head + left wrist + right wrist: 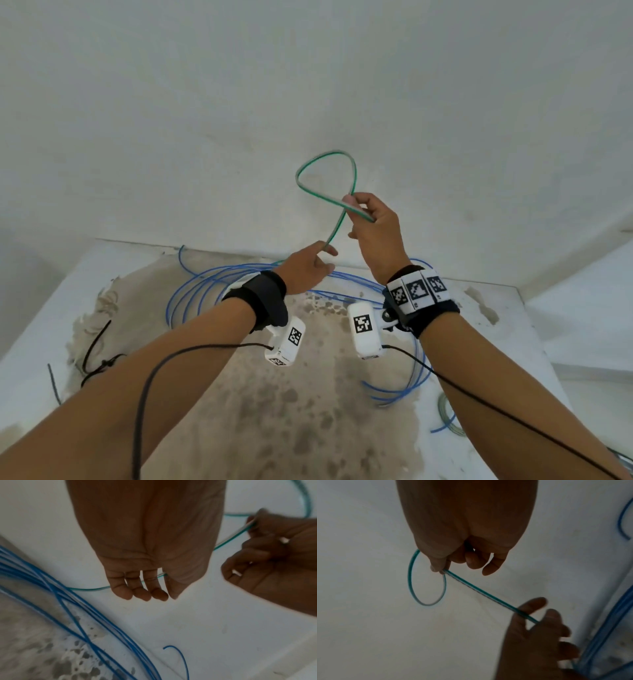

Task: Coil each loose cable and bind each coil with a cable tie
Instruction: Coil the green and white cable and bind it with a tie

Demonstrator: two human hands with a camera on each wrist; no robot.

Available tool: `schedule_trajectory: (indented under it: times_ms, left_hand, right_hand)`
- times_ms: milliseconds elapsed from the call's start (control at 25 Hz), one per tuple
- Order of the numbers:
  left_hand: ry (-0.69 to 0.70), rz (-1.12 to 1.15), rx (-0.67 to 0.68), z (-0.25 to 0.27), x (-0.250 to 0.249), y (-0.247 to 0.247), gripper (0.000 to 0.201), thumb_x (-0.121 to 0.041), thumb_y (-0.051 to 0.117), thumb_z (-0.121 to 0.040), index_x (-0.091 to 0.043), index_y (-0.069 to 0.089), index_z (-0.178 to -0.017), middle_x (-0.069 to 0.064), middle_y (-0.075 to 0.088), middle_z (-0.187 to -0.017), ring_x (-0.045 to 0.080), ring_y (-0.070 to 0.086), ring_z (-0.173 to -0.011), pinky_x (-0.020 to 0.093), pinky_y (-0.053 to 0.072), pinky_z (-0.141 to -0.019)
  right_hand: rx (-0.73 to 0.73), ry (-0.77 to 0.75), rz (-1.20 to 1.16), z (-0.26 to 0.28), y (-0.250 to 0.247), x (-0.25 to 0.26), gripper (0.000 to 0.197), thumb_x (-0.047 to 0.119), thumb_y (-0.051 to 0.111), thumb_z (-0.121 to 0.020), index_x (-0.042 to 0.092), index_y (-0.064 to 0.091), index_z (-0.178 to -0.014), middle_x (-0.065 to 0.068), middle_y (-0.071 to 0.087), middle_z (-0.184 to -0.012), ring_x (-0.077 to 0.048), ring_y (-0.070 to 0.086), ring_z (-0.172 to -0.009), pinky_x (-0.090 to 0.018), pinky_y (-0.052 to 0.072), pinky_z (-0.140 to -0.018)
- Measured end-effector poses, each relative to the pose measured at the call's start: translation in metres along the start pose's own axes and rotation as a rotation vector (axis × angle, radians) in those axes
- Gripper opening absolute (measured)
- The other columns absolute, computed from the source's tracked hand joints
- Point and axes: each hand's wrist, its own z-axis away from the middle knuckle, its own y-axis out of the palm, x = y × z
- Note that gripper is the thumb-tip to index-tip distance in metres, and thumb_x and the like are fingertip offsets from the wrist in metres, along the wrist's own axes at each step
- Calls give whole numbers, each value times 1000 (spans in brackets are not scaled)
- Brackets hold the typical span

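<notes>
**A:** What do you have in front of you?

**B:** Your table (520, 342) fills the lower half of the head view, white at the rim with a mottled grey-brown stain in the middle; your forearms cover its near edge. On it lies a blue cable (191, 291) in several loose, thin, round loops, partly hidden behind both wrists.

**A:** And the green one?

**B:** You hold one green cable (301, 171) up at upper centre, smooth with a pale stripe, bent into a single teardrop loop. Your right hand (373, 229) pinches the crossing between thumb and forefinger. Your left hand (305, 270) has its thumb and fingers curled round the strand running down; where that strand goes below is hidden.

**A:** Anything smaller?

**B:** At lower left, one black cable tie (94, 346), thin and looped. At lower right, another greenish coil (445, 411), cut off by your arm.
</notes>
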Motion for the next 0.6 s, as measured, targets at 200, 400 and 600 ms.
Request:
schedule_trajectory:
  times_ms: [200,400,600]
  left_hand:
    - [-99,-87,6,11,56,-23,16,-21,46,-103,-23,60,-110,2,63,-95,24,57,-86,31,43,-76]
    - [75,-145,-56,33,78,-62,26,-29,43,-107,-30,68,-116,4,58,-83,20,54,-88,26,35,-74]
    - [183,8,-325,60,56,-97,26,-32,47,-106,-35,71,-116,-12,69,-93,2,60,-90,15,41,-86]
  right_hand:
    - [-143,-60,-378,8,20,56,18,19,59,-102,26,61,-86,16,37,-54,-5,32,-49,-24,41,-55]
    - [-302,55,-68,11,17,60,22,27,58,-101,23,59,-79,7,46,-61,-10,42,-55,-25,45,-55]
    - [-268,574,97,53,14,-23,25,24,49,-101,12,55,-79,-8,48,-62,-17,46,-50,-28,47,-52]
